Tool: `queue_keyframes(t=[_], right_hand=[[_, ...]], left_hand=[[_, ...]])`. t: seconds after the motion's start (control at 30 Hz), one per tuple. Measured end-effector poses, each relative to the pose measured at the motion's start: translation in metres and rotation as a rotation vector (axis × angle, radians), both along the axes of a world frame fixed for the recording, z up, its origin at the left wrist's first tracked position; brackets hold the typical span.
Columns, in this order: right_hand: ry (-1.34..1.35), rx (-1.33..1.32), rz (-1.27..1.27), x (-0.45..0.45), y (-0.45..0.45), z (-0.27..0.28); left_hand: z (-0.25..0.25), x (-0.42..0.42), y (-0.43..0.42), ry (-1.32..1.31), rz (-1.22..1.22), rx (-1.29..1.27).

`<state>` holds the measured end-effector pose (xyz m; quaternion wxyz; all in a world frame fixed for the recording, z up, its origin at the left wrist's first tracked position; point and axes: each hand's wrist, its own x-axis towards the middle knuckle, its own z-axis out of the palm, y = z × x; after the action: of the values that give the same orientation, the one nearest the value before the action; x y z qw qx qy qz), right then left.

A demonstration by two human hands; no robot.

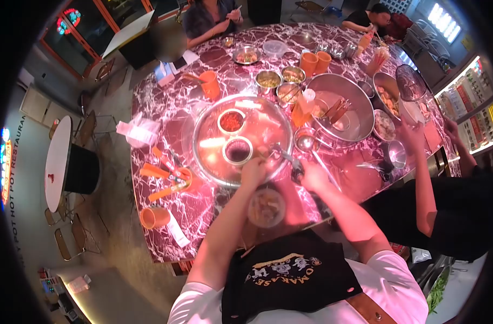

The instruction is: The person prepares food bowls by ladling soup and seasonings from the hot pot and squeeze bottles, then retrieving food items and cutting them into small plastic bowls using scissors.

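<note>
My left hand (253, 171) is closed over the near edge of a large round metal tray (203, 162), its fingers pinched on something too small to make out. In my right hand (314, 177) are scissors (291, 161) with dark handles, their blades pointing left toward my left fingertips. On the tray stand a bowl of chopped red pieces (231, 121) and a bowl with dark contents (238, 150). Just below my wrists is a clear bowl of pale food pieces (266, 208).
Right of the tray stands a large metal pot (343, 86) with a ladle (306, 142) beside it. Orange cups (209, 85) and small metal bowls (268, 80) sit farther back. A co-worker's arm (423, 183) reaches in at right. Two people sit across the marbled table (165, 119).
</note>
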<state>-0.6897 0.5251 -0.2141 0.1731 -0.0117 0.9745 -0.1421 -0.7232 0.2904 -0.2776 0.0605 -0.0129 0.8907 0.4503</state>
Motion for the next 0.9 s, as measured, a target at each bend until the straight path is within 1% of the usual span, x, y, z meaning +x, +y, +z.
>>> queue_keyframes(t=[0.03,0.1,0.17,0.43,0.53,0.73,0.8,0.87,0.9], right_hand=[[-0.007,0.018,0.005,-0.003,0.002,0.002],[0.072,-0.008,0.008,-0.003,0.008,-0.006],[-0.012,0.047,-0.030,-0.004,0.002,0.016],[-0.034,0.084,-0.032,-0.011,-0.002,0.014],[-0.038,0.080,-0.017,-0.010,-0.002,0.014],[0.022,0.042,0.001,-0.010,0.007,0.008],[0.021,-0.011,0.041,-0.011,0.010,0.004],[-0.022,-0.006,0.021,-0.010,0.014,0.008],[-0.065,0.000,0.002,-0.010,0.014,0.011]], left_hand=[[-0.009,-0.005,-0.001,0.015,-0.023,-0.007],[0.010,-0.002,0.001,0.033,-0.017,0.008],[0.000,-0.010,-0.003,0.006,-0.053,-0.038],[0.012,-0.023,-0.007,-0.075,-0.065,-0.070],[0.022,-0.023,-0.006,-0.098,-0.060,-0.094],[0.016,-0.032,-0.010,-0.139,-0.049,-0.067],[0.022,-0.034,-0.010,-0.132,-0.058,-0.071],[0.030,-0.030,-0.015,-0.135,-0.061,-0.082],[0.039,-0.029,-0.017,-0.185,-0.039,0.047]])
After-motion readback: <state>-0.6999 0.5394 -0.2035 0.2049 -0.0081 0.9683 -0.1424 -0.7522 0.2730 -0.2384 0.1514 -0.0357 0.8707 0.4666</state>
